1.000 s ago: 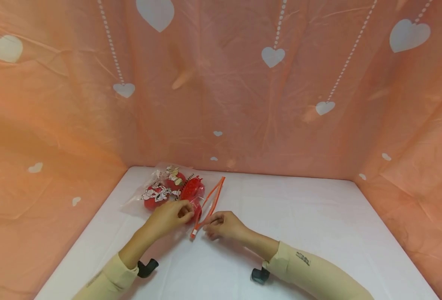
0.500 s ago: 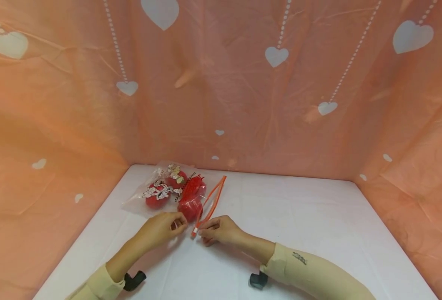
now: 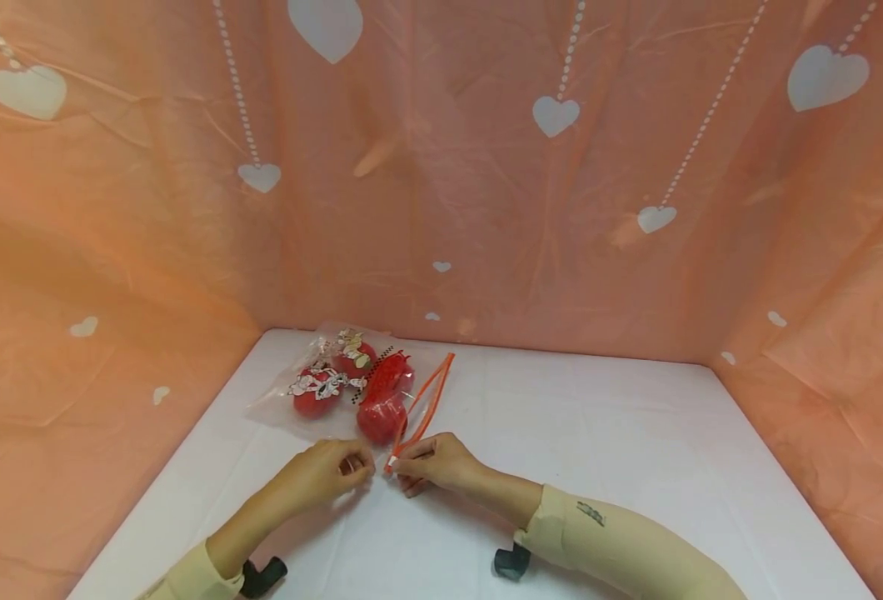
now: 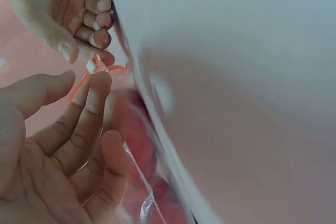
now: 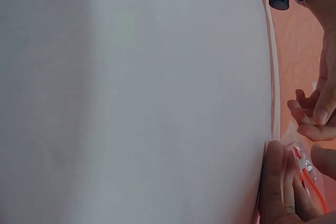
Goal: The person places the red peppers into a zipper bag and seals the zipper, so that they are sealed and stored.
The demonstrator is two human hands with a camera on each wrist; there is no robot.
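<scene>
A clear printed plastic bag (image 3: 276,402) lies on the table, with several red rounded things (image 3: 381,418) inside. Along its right side runs an orange zip strip (image 3: 437,392), bent into a narrow loop, with a white slider (image 4: 92,65) near its front end. My right hand (image 3: 441,463) is at that end, its fingertips beside the slider. In the left wrist view its thumb and forefinger stand apart. My left hand (image 3: 329,473) is just in front of the bag, fingers loosely bent, thumb apart, holding nothing visible.
The white table (image 3: 599,450) extends to the right and front of the bag. An orange curtain (image 3: 486,208) with white hearts surrounds its back and sides. A dark angled device (image 3: 512,562) is on the right wrist, another (image 3: 265,577) on the left.
My left hand has drawn back from the red things toward the front-left, off the bag. My right hand has shifted slightly left and forward of the table edge, closer to the strip's slider end.
</scene>
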